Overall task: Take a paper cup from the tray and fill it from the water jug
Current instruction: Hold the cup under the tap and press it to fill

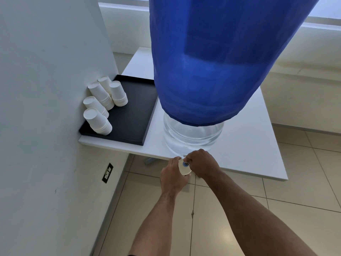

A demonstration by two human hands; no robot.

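Note:
A large clear water jug [191,135], draped in a blue cloth cover [212,61], stands on a white table [249,145] near its front edge. My left hand [172,177] holds a white paper cup [185,169] just below the table edge, under the jug's small blue tap [185,164]. My right hand [202,163] pinches that tap from the right. Whether water flows cannot be seen. A black tray [132,115] at the table's left carries several stacks of upturned white paper cups [103,104].
A white wall [46,108] rises close on the left, with a black socket plate [107,173] low down. Beige floor tiles [239,218] spread below the table. A window sill [313,43] runs behind the table.

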